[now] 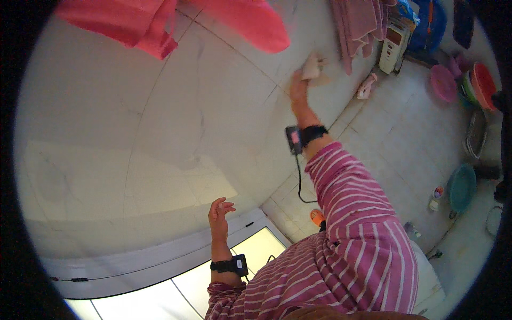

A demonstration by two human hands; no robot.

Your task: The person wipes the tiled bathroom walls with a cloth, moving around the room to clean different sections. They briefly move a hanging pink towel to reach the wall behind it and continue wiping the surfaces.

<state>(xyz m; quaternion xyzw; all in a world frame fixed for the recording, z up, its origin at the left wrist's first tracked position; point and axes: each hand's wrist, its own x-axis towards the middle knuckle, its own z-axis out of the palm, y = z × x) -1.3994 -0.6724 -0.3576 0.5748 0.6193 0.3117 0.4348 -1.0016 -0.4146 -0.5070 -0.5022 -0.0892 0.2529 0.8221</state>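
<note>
My right hand (300,86) is stretched out against the white marble-look tiled wall (168,120). It is shut on a pale cloth (312,68), which is blurred and pressed at or close to the tiles. Lower down, my left hand (220,210) is raised in front of the wall above the window frame (160,276). Its fingers are loosely curled and apart, with nothing in them. Pink towels (256,28) hang at the top of the view, and a dusty-pink towel (356,28) hangs to the right of the cloth.
On the tiled floor (384,132) at the right stand a white appliance (394,46), a pink basin (443,84), a red basin (483,86) and a teal basin (462,188). A pink-and-white object (367,86) lies at the wall's foot. Bottles (435,200) stand near the teal basin.
</note>
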